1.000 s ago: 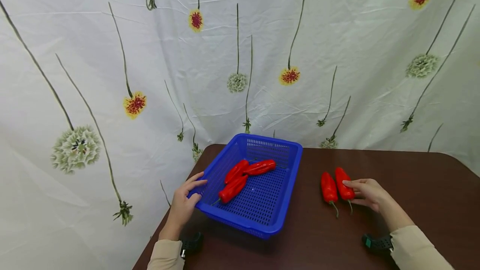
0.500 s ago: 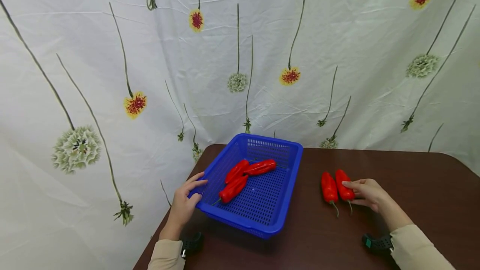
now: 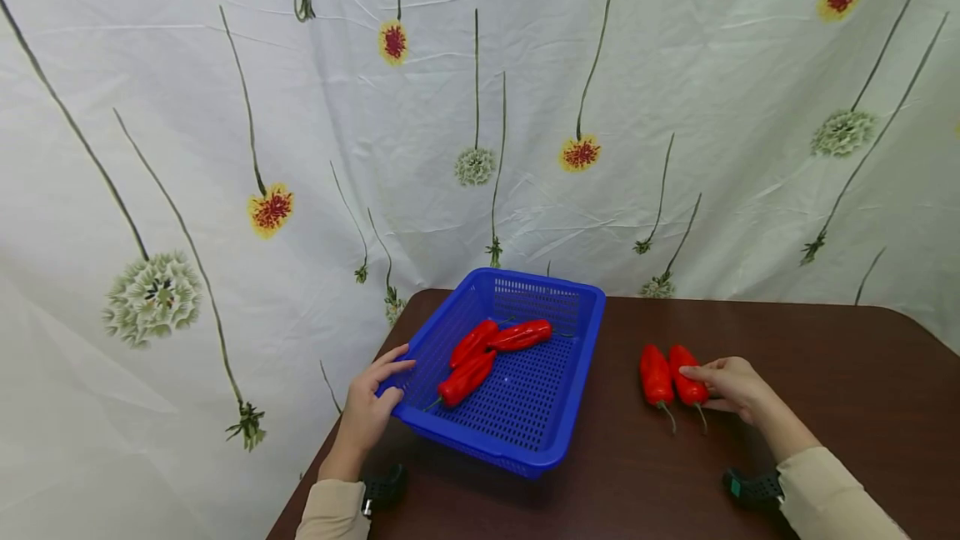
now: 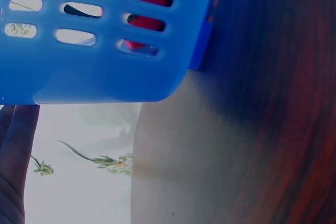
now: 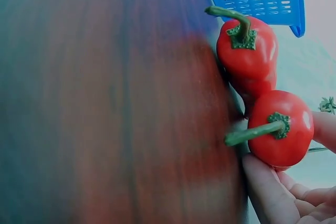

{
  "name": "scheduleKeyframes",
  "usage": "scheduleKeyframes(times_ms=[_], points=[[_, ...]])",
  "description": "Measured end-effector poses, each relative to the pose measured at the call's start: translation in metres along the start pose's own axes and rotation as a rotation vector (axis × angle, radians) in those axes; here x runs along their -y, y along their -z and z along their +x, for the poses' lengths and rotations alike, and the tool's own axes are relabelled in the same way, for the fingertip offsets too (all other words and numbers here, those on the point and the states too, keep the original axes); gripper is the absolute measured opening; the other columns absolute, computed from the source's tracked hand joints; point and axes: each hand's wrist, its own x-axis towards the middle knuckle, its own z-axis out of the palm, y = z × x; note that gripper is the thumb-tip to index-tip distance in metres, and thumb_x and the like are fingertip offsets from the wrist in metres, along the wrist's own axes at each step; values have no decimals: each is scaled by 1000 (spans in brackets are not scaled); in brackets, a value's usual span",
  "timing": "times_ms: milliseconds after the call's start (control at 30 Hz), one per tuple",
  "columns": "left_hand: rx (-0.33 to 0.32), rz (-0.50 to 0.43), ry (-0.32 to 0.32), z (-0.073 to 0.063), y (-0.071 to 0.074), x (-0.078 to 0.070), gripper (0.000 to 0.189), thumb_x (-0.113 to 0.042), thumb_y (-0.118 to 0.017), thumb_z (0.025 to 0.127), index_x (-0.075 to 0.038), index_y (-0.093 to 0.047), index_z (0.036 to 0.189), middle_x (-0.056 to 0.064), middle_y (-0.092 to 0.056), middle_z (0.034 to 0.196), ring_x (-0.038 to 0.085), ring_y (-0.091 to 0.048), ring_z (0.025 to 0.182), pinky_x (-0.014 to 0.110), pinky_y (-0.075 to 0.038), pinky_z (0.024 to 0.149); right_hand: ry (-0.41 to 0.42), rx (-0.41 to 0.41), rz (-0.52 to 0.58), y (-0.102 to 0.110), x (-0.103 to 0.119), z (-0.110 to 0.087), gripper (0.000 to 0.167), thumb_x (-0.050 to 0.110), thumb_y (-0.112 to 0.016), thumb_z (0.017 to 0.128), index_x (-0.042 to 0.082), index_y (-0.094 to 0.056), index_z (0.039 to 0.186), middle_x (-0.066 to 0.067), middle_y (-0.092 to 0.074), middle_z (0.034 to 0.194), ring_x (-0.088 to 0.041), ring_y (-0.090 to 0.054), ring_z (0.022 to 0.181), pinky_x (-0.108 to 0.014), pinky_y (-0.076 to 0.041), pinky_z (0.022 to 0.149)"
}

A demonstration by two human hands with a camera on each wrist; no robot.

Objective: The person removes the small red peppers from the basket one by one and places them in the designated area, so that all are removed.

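one red pepper (image 5: 282,132) pinched between right fingers (image 5: 270,190)

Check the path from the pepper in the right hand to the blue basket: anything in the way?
Yes. A second pepper lies right beside the pepper in the right hand, on the basket side. Beyond it, the blue basket's raised near rim also stands between. Probably lift over both.

Blue rect. basket (image 3: 519,407), 3 shiny red peppers (image 3: 467,379) w/in, 2 other peppers (image 3: 655,375) side by side to R
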Motion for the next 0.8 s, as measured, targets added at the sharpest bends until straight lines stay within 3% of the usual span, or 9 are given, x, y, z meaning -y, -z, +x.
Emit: scheduleKeyframes(times_ms=[233, 800], points=[[4, 0, -5, 0, 0, 1, 42, 12, -50, 81, 4, -71, 117, 17, -58, 143, 40, -46, 139, 5, -29, 101, 16, 4, 5, -1, 0, -2, 50, 25, -64, 96, -18, -51, 117, -5, -62, 95, -11, -63, 81, -35, -60, 77], [-18, 7, -47, -1, 0, -3, 42, 13, -52, 80, 4, -72, 115, 18, -60, 140, 42, -50, 135, 5, -31, 100, 8, 29, 32, 7, 1, -3, 53, 23, -65, 95, -20, -47, 120, -4, -64, 92, -9, -66, 79, -34, -60, 78]])
